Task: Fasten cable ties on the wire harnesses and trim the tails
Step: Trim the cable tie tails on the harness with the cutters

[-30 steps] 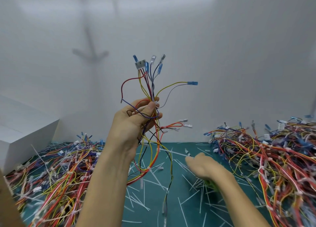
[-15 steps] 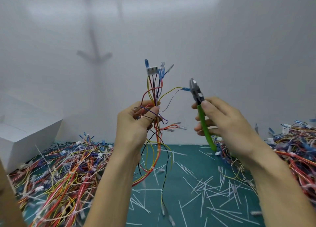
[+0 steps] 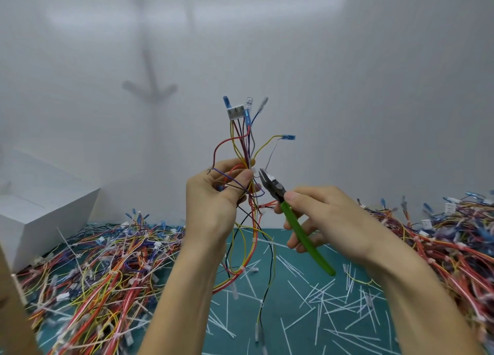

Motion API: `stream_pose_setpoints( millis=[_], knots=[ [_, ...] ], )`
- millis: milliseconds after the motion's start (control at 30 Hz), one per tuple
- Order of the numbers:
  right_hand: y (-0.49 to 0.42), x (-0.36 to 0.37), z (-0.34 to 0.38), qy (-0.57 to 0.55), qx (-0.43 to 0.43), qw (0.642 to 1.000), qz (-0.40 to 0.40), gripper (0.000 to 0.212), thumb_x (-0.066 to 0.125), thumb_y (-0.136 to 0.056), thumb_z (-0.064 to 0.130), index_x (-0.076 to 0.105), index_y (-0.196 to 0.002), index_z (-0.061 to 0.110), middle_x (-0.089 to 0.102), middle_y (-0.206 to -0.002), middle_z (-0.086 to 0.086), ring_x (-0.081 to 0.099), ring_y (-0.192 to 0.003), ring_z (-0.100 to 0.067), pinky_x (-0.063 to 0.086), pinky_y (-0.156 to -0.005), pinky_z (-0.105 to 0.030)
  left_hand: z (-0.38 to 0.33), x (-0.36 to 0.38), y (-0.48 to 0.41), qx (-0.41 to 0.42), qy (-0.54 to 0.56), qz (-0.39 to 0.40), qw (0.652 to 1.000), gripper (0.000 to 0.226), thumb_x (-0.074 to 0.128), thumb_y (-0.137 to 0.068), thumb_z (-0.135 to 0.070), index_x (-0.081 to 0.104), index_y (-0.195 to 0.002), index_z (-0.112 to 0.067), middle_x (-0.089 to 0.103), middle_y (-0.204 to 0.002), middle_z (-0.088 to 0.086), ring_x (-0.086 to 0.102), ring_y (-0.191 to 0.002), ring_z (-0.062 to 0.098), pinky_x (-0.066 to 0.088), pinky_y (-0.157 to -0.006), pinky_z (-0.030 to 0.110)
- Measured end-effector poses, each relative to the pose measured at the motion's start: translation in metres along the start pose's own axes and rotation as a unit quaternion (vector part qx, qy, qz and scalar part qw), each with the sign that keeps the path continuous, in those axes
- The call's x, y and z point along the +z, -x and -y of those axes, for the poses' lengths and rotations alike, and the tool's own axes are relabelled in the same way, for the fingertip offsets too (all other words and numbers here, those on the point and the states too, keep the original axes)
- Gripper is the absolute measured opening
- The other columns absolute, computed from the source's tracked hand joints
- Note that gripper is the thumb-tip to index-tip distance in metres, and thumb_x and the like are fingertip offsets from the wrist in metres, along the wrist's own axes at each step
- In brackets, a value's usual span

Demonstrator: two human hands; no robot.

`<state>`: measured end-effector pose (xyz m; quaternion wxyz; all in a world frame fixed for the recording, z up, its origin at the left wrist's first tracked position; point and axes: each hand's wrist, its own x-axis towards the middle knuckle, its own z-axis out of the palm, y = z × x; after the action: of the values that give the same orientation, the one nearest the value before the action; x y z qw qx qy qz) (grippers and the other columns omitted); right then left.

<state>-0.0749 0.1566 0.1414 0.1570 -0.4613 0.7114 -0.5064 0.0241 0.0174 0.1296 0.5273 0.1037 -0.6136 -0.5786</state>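
My left hand (image 3: 216, 197) grips a multicoloured wire harness (image 3: 244, 140) and holds it upright in front of the white wall, its white connector and blue terminals at the top and loose wires hanging down to the mat. My right hand (image 3: 326, 218) holds green-handled cutters (image 3: 296, 221). Their dark jaws point up and left, and the tip sits at the white cable tie (image 3: 254, 170) beside my left thumb. Whether the jaws touch the tie's tail I cannot tell.
A big heap of tied harnesses (image 3: 107, 269) covers the left of the green mat (image 3: 294, 314); another heap (image 3: 441, 237) lies at the right. Several cut white tie tails (image 3: 328, 298) are scattered across the mat. A white box (image 3: 40, 207) stands at the far left.
My right hand came up from the mat with the cutters and swung them left, from beside the harness to the cable tie at my left thumb. My left hand kept the harness raised.
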Motion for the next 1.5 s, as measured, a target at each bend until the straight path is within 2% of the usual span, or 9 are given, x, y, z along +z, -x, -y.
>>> stream_pose_setpoints(
  millis=[133, 300, 467, 733, 1000, 1133, 1300, 1433, 1500],
  knots=[
    [0.0016, -0.0012, 0.0008, -0.004, 0.007, 1.0, 0.004, 0.033, 0.048, -0.102, 0.033, 0.072, -0.092, 0.013, 0.068, -0.084, -0.01, 0.073, -0.067, -0.029, 0.062, -0.072, -0.048, -0.0014, 0.0006, 0.001, 0.002, 0.001, 0.014, 1.0, 0.017, 0.066, -0.089, -0.001, 0.073, -0.094, -0.016, 0.077, -0.081, -0.002, 0.073, -0.07, 0.016, 0.055, -0.066, 0.016],
    [0.0031, -0.0019, 0.0031, -0.006, 0.0, 1.0, 0.001, 0.033, 0.05, -0.101, 0.035, 0.073, -0.086, 0.016, 0.069, -0.077, -0.006, 0.071, -0.063, -0.027, 0.063, -0.068, -0.047, -0.0007, 0.0021, 0.0017, -0.011, -0.003, 0.023, 1.0, 0.015, 0.066, -0.09, -0.002, 0.073, -0.101, -0.01, 0.077, -0.079, 0.0, 0.073, -0.07, 0.013, 0.052, -0.063, 0.013],
    [0.0035, -0.0031, 0.0035, -0.003, -0.007, 1.0, -0.005, 0.032, 0.051, -0.099, 0.035, 0.073, -0.083, 0.017, 0.066, -0.073, -0.003, 0.065, -0.056, -0.022, 0.06, -0.061, -0.039, -0.0009, 0.0024, 0.0023, -0.026, 0.01, 0.021, 0.999, 0.015, 0.065, -0.091, -0.003, 0.073, -0.1, -0.012, 0.077, -0.081, 0.001, 0.073, -0.072, 0.014, 0.055, -0.065, 0.017],
    [0.0042, -0.0009, 0.0047, 0.01, -0.022, 1.0, -0.011, 0.033, 0.049, -0.1, 0.031, 0.07, -0.083, 0.013, 0.062, -0.069, -0.002, 0.061, -0.052, -0.021, 0.058, -0.059, -0.043, -0.0012, 0.0058, 0.0038, -0.018, 0.006, 0.003, 1.0, 0.016, 0.066, -0.089, -0.003, 0.073, -0.093, -0.017, 0.077, -0.079, -0.002, 0.073, -0.071, 0.012, 0.055, -0.064, 0.015],
    [0.0025, -0.0006, 0.0017, 0.027, -0.03, 0.999, -0.017, 0.032, 0.049, -0.1, 0.032, 0.069, -0.081, 0.016, 0.062, -0.066, 0.001, 0.061, -0.051, -0.019, 0.056, -0.055, -0.035, 0.0004, 0.0054, 0.0023, -0.001, -0.003, -0.001, 1.0, 0.014, 0.068, -0.088, -0.002, 0.073, -0.097, -0.011, 0.076, -0.082, 0.005, 0.073, -0.071, 0.015, 0.055, -0.065, 0.016],
    [0.0017, -0.0006, 0.0006, 0.033, -0.033, 0.999, -0.018, 0.032, 0.049, -0.1, 0.032, 0.069, -0.081, 0.015, 0.061, -0.066, 0.001, 0.06, -0.051, -0.019, 0.056, -0.055, -0.035, 0.0013, 0.0048, 0.0018, 0.006, -0.012, 0.002, 1.0, 0.016, 0.068, -0.088, -0.001, 0.074, -0.094, -0.015, 0.076, -0.081, 0.003, 0.073, -0.07, 0.014, 0.054, -0.064, 0.016],
    [0.002, 0.0009, 0.0006, 0.032, -0.035, 0.999, -0.018, 0.032, 0.05, -0.1, 0.032, 0.069, -0.081, 0.015, 0.061, -0.066, 0.0, 0.06, -0.05, -0.02, 0.055, -0.054, -0.037, 0.0016, 0.0034, 0.0012, 0.009, -0.015, 0.004, 1.0, 0.016, 0.067, -0.088, -0.001, 0.074, -0.097, -0.012, 0.077, -0.083, 0.004, 0.074, -0.07, 0.015, 0.054, -0.064, 0.015],
    [0.0027, 0.0012, 0.0009, 0.03, -0.028, 0.999, -0.018, 0.033, 0.049, -0.099, 0.034, 0.069, -0.08, 0.014, 0.063, -0.066, -0.001, 0.062, -0.05, -0.022, 0.056, -0.055, -0.038, 0.0025, 0.0022, 0.0014, 0.003, -0.037, 0.003, 0.999, 0.015, 0.069, -0.089, -0.006, 0.075, -0.095, -0.018, 0.077, -0.082, 0.002, 0.073, -0.07, 0.011, 0.058, -0.067, 0.02],
    [0.0025, 0.001, 0.0012, 0.01, -0.016, 1.0, -0.012, 0.034, 0.05, -0.1, 0.033, 0.069, -0.081, 0.013, 0.063, -0.067, -0.002, 0.062, -0.051, -0.023, 0.057, -0.056, -0.039, 0.0033, 0.0011, 0.0003, -0.014, -0.029, -0.014, 0.999, 0.013, 0.069, -0.089, -0.008, 0.074, -0.094, -0.019, 0.076, -0.081, 0.0, 0.074, -0.072, 0.013, 0.058, -0.064, 0.021]
  ],
)
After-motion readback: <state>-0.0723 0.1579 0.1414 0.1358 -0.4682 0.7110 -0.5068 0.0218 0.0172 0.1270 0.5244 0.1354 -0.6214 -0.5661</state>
